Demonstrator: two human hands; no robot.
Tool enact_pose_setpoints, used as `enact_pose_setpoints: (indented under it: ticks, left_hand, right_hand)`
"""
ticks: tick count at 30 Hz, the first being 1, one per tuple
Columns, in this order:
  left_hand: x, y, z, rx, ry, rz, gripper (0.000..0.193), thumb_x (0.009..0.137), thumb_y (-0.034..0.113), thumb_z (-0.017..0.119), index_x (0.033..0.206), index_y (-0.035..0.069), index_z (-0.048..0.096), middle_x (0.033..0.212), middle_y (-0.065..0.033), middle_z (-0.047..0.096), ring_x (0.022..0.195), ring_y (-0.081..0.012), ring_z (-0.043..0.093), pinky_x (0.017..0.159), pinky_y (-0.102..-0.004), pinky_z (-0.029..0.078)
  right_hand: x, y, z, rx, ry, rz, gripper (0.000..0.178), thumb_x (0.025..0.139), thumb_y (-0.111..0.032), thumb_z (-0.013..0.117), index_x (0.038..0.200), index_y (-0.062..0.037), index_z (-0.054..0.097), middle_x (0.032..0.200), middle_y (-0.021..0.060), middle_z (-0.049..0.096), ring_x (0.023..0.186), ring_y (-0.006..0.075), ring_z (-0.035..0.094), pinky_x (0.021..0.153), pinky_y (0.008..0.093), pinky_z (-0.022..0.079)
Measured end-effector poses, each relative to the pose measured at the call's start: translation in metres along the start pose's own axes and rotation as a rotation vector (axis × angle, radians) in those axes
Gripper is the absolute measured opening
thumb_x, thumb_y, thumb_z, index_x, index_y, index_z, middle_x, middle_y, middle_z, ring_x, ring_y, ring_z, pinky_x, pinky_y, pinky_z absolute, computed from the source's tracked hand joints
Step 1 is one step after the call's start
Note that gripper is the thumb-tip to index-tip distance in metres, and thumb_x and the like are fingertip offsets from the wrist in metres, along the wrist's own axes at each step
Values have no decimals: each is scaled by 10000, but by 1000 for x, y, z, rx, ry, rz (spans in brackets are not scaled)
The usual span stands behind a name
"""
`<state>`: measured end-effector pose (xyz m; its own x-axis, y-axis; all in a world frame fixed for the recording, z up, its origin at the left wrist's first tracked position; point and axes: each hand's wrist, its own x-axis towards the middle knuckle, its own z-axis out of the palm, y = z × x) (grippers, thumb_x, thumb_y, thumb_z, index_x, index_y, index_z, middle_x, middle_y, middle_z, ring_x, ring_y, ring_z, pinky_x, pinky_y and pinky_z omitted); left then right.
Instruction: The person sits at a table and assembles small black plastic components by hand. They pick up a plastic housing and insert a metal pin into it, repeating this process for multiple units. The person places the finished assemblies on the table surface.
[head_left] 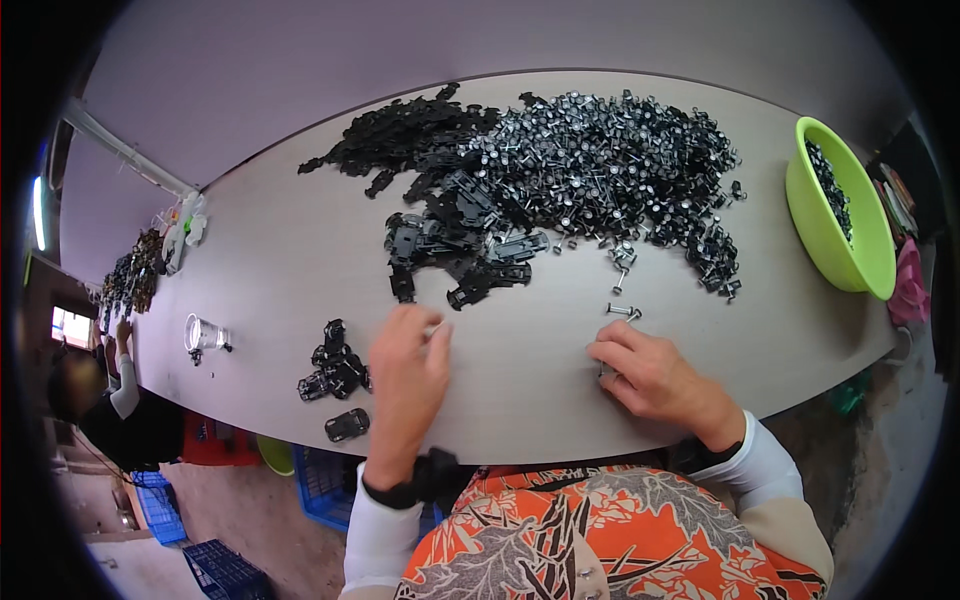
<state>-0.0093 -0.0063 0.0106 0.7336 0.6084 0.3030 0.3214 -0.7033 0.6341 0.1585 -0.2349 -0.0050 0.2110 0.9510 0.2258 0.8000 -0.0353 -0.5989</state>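
My left hand [405, 360] is curled, thumb and fingers drawn together, just below a heap of black toy car chassis [435, 240]. Whatever it may hold is too small to make out. My right hand [650, 378] pinches what looks like a small wheel axle, mostly hidden by the fingers, low over the table. Just above those fingertips lies a loose wheel axle [622, 312] with a wheel at each end. A large mound of such axles [600, 165] spreads across the far middle. Left of my left hand sits a small cluster of chassis fitted with wheels [335, 362].
A lime-green basin [800, 190] with dark small parts stands at the table's right edge. On the left is a clear plastic cup [205, 335]. Another person [110, 400] works at the far left beside a pile of parts. Blue crates [325, 485] stand below the table edge.
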Motion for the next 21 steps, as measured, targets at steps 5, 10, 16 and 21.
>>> enact_pose_setpoints:
  ticks: [5, 10, 16, 21]
  left_hand:
    - [32, -11, 43, 197, 4, 93, 169, 749, 48, 680, 898, 14, 609, 854, -146, 586, 786, -350, 591, 698, -413, 478]
    - [35, -5, 44, 178, -118, 16, 224, 718, 49, 714, 912, -8, 617, 816, -109, 611, 741, -285, 613, 663, -380, 484]
    - [8, 11, 47, -889, -400, -488, 217, 742, 26, 747, 937, 14, 652, 758, -1, 639, 645, -65, 579, 608, -228, 485]
    - [-9, 26, 53, -1103, -659, -604, 278, 754, -6, 741, 982, 26, 585, 837, -33, 653, 713, -92, 626, 650, -209, 517]
  right_hand:
    - [8, 12, -1, -10, 186, 6, 333, 690, 38, 642, 1006, -32, 562, 979, 109, 545, 767, 289, 602, 629, 354, 503]
    - [3, 11, -6, 110, 268, 55, 295, 703, 46, 643, 981, -20, 573, 1000, 112, 558, 704, 253, 604, 614, 330, 500]
    - [1, 2, -1, 202, 234, -30, 308, 708, 49, 643, 1002, -11, 575, 1007, 114, 560, 651, 225, 601, 564, 312, 496]
    - [-1, -19, 11, 352, 212, 14, 324, 719, 49, 642, 1029, -8, 565, 984, 115, 551, 615, 216, 597, 524, 303, 489]
